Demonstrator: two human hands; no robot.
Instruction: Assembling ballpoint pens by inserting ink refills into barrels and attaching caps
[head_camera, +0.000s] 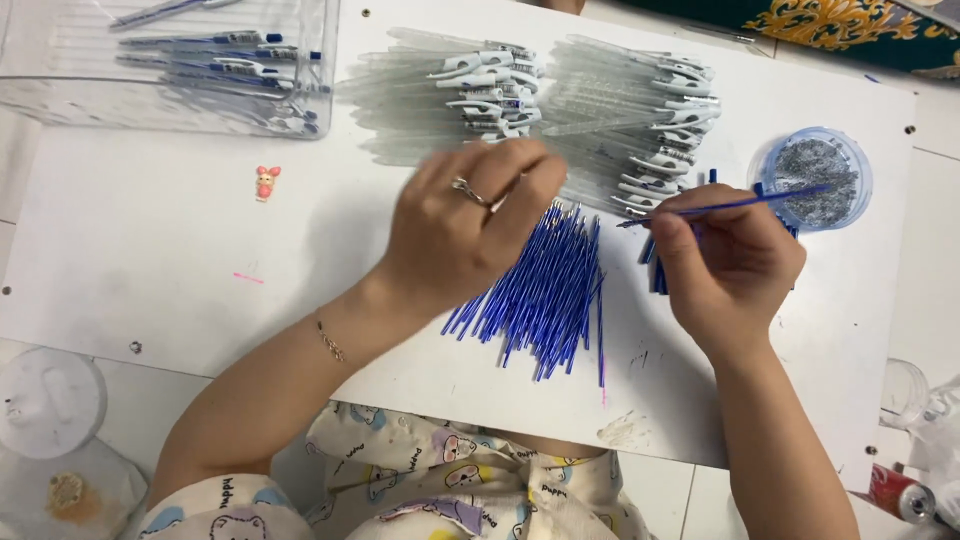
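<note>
Blue refill (725, 207) sits pinched in the right hand's (730, 265) closed grip; the left hand (465, 225) hovers loosely curled, grasping nothing, over the refill pile (545, 295).

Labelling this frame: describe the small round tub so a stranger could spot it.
On the white board, look to its far right side, past the right hand. The round clear blue-rimmed tub there holds tiny grey metal bits; it is the only circular container on the board.

Bare counter (150, 260) left of the refill pile (545, 290); pen barrels (560, 110) and clear bin (170, 65) block the far edge.
</note>
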